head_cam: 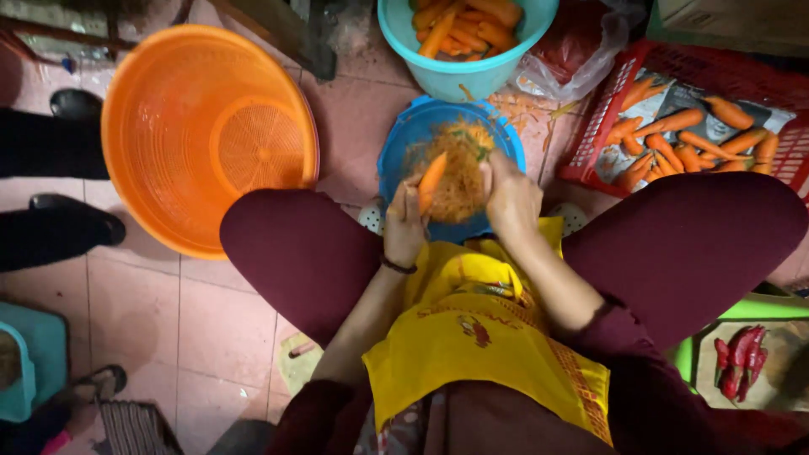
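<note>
While the left hand [404,226] keeps a closed grip low on a stiff, likely slippery peeled carrot [431,180] above the blue basin [400,152] of peelings, the right hand [510,198] closes beside it, contents hidden.

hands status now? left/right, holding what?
Left hand: closed on a carrot, over the blue bowl.
Right hand: closed; what it holds cannot be told.

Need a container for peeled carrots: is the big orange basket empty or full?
Empty: the orange basket lies tipped toward the camera, its bare perforated bottom visible.
</note>
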